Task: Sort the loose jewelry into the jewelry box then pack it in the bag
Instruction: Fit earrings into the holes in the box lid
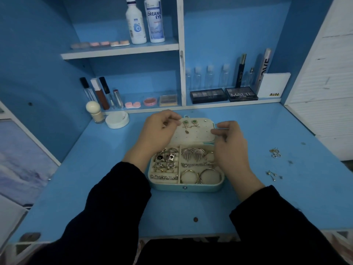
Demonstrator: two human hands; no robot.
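Observation:
A teal jewelry box (186, 187) lies open in the middle of the blue desk. Its cream tray holds rings (165, 159), fan-shaped earrings (193, 153), chains and hoops (200, 175). The raised earring panel (193, 133) carries two green starfish earrings (190, 123) and a small stud. My left hand (158, 131) hovers at the panel's upper left corner with its fingers curled together; what they pinch is too small to see. My right hand (229, 140) pinches the panel's right edge between thumb and fingers. Loose earrings (275, 153) and studs (273, 175) lie on the desk to the right. No bag is in view.
A white round jar (116, 119) and a cream-capped bottle (95, 111) stand behind the box on the left. Shelves at the back hold lip products, palettes (208, 95), clear bottles and lens solution (154, 20). A white slatted panel borders the right.

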